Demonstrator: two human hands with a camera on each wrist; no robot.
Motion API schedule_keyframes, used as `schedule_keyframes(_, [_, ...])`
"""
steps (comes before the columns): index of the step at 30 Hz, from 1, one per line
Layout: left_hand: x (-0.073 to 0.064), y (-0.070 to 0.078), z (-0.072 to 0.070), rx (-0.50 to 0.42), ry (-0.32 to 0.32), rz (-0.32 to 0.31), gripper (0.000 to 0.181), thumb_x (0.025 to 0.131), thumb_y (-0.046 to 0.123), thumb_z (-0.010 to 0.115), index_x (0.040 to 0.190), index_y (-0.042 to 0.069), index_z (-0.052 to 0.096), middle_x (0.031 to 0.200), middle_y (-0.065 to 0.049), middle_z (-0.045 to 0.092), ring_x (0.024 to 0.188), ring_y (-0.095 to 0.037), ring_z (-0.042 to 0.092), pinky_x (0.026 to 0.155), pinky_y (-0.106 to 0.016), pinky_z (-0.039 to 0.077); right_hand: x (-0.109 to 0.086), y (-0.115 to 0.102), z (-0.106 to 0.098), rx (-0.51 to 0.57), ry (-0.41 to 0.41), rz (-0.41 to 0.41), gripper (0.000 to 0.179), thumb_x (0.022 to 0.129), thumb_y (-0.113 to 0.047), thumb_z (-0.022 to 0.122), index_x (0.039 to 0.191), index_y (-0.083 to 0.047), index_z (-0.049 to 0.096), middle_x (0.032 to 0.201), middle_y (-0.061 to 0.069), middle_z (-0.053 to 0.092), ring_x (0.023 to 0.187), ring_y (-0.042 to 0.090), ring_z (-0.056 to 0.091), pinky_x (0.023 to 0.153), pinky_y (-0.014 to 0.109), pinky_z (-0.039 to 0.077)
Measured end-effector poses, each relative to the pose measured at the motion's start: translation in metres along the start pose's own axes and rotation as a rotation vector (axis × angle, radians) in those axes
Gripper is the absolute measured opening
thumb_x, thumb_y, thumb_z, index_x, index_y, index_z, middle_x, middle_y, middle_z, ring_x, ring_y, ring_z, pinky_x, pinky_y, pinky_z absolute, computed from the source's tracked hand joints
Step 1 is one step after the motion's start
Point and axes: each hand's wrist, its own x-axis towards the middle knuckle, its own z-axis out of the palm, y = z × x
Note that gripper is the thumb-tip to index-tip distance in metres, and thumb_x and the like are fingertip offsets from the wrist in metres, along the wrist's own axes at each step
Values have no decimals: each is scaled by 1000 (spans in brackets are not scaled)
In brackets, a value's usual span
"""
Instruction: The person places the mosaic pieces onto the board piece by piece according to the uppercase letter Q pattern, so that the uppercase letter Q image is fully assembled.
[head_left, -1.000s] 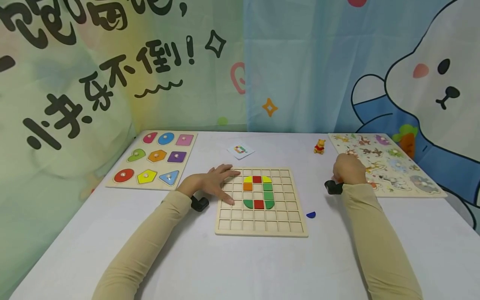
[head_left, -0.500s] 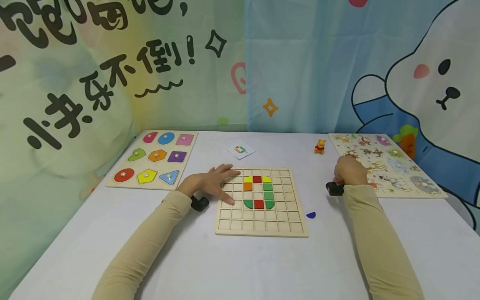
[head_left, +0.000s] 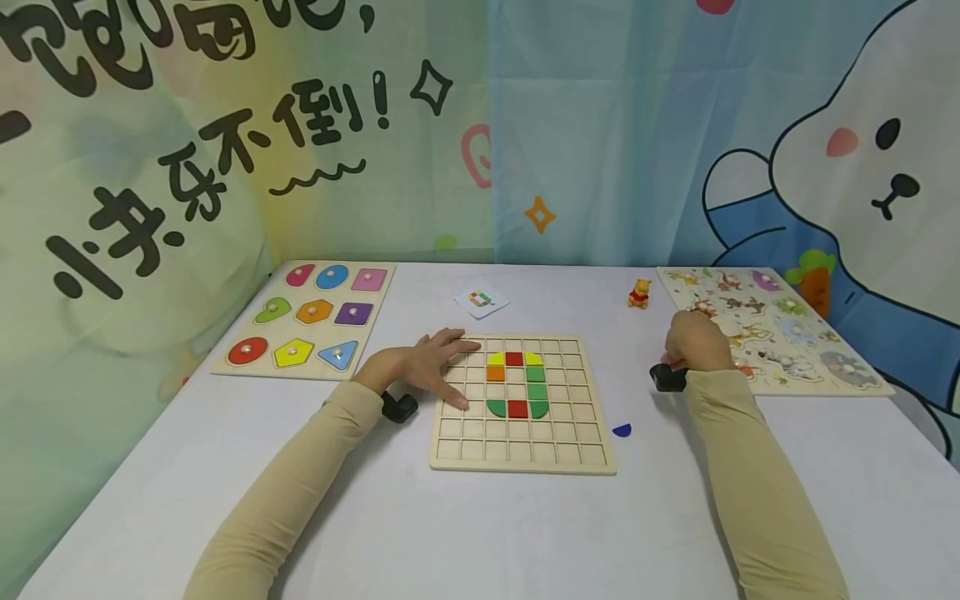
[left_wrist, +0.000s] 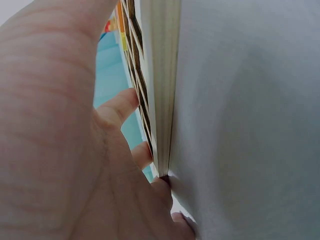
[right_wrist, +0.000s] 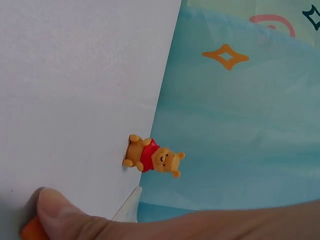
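Observation:
My left hand (head_left: 432,364) rests spread over the left edge of a wooden grid board (head_left: 522,462), thumb and fingers reaching onto its squares. The left wrist view shows the board's side edge (left_wrist: 162,90) against the fingers. Red, yellow, orange and green tiles (head_left: 537,392) form a ring with a gap on its left side. My right hand (head_left: 699,340) is curled beside the animal puzzle board (head_left: 817,387). An orange piece (right_wrist: 34,231), mostly hidden, shows under the thumb in the right wrist view, pinched there. A blue half-round tile (head_left: 622,430) lies right of the grid.
A pattern card (head_left: 482,301) lies behind the grid board. The small bear figure (head_left: 638,294) stands near the back edge, left of the animal puzzle. A shape puzzle board (head_left: 307,293) with knobbed pieces is at the back left. Printed curtains (head_left: 585,133) hang behind the table.
My right hand shifts only slightly, a little right and then back left. The left hand, grid board and tiles stay in place.

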Motion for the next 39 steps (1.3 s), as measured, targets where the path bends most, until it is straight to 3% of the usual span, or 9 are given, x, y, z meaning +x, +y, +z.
schedule_keyframes(6, [0,1,0,4,0,-2,102,79,55,75,157,23,18,164,-12,0,151,-31,-5,120,-54,-5,-2,-2,0,11,1,-25,23,85,-7,69,97,10,59,81,19,63,72,27,60,62,39,49])
schedule_keyframes(13, [0,2,-1,1,2,-7,101,79,54,75,157,23,18,164,-12,1,151,-31,-4,120,-54,-5,0,-11,-1,-9,50,-18,20,83,-8,70,88,7,58,78,17,57,70,27,55,58,34,44])
schedule_keyframes(16, [0,3,-1,1,1,-10,101,79,54,75,157,23,18,164,-12,0,151,-31,-5,120,-54,-5,0,-18,-3,3,62,-69,20,85,-11,72,82,6,62,69,11,57,66,23,54,56,30,43])
schedule_keyframes(19, [-1,3,-1,3,0,-12,102,79,54,75,157,24,18,164,-11,0,151,-30,-4,121,-53,-6,-2,-24,-4,19,74,-171,18,86,-10,70,81,7,68,61,7,60,62,20,55,56,28,44])
schedule_keyframes(23, [-1,3,-1,7,1,-13,102,78,55,75,157,24,18,164,-11,0,151,-30,-4,121,-53,-5,-7,-36,-4,10,81,-275,15,85,-6,66,88,8,69,67,9,62,65,21,55,57,26,44])
schedule_keyframes(39, [-2,3,-1,6,-1,-6,102,79,56,74,157,23,17,164,-12,0,151,-30,-4,121,-53,-5,-29,-78,5,24,103,-508,18,89,3,54,100,12,65,92,23,68,69,22,64,64,32,51])
